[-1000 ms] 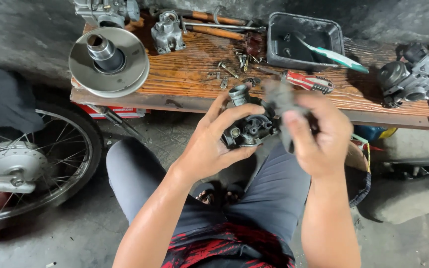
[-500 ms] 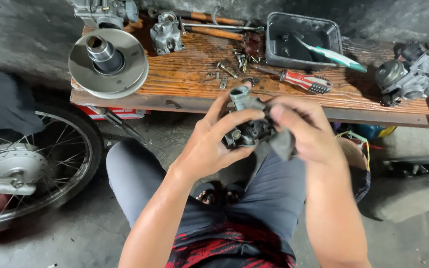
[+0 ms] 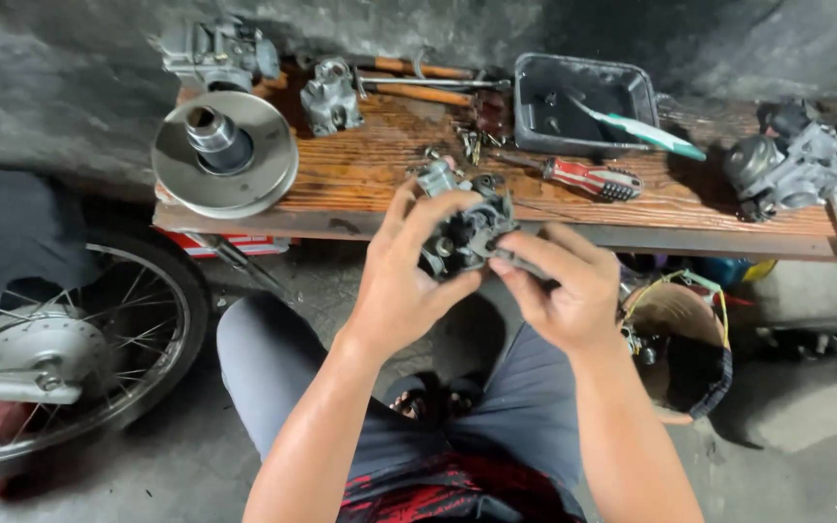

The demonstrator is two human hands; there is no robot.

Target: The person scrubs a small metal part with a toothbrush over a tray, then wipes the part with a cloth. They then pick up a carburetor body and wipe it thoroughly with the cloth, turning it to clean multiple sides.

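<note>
My left hand (image 3: 401, 281) grips a small grey metal carburetor body (image 3: 465, 230) in front of me, just above the near edge of the wooden bench (image 3: 380, 184). My right hand (image 3: 562, 286) pinches a slim dark tool (image 3: 515, 261) with thumb and fingers, its tip against the right side of the carburetor. The rest of the tool is hidden inside the hand. My knees in grey shorts show below.
On the bench lie a round pulley disc (image 3: 225, 155), two other carburetor parts (image 3: 215, 53) (image 3: 329, 97), a red-handled screwdriver (image 3: 583, 176), a black tray (image 3: 583, 102), loose screws and an engine part (image 3: 796, 165). A motorcycle wheel (image 3: 60, 349) stands left; a basket (image 3: 680, 339) right.
My right hand has drawn back from over the carburetor to its right side, and now holds the slim tool against it. The left hand keeps its grip.
</note>
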